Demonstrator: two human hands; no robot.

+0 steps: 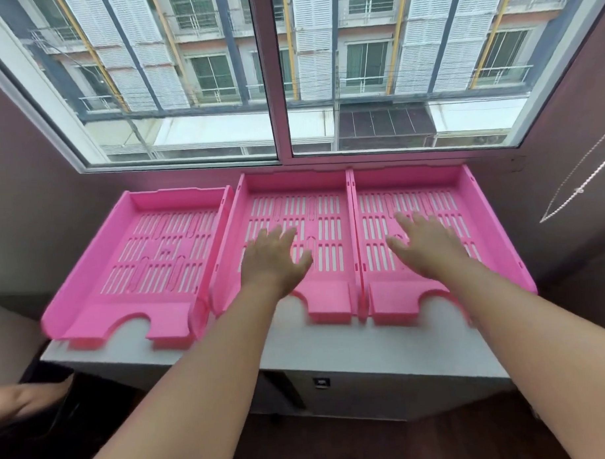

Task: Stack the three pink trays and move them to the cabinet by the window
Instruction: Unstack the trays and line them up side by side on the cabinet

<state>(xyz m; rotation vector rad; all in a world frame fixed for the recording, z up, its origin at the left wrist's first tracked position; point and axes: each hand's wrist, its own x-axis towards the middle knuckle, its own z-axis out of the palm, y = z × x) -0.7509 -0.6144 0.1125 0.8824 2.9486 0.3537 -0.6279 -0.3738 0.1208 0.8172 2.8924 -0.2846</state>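
Stacking not begun: three trays side by side, left point(151, 258), middle point(315, 229), right point(441, 204), on bench point(332, 345) under window point(275, 75); left hand point(273, 256) and right hand point(426, 244) open, empty, above middle and right trays; next, grip one rim.

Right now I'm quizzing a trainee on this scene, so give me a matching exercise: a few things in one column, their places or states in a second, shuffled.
Things:
1. left tray
2. middle tray
3. right tray
4. bead chain

Places or states:
A. hangs at the far right, beside the window
B. under the right hand, fingers spread
C. sits askew, front corner past the white cabinet top's left edge, no hand over it
D. under the left hand, fingers spread

Pairs: 1-C, 2-D, 3-B, 4-A
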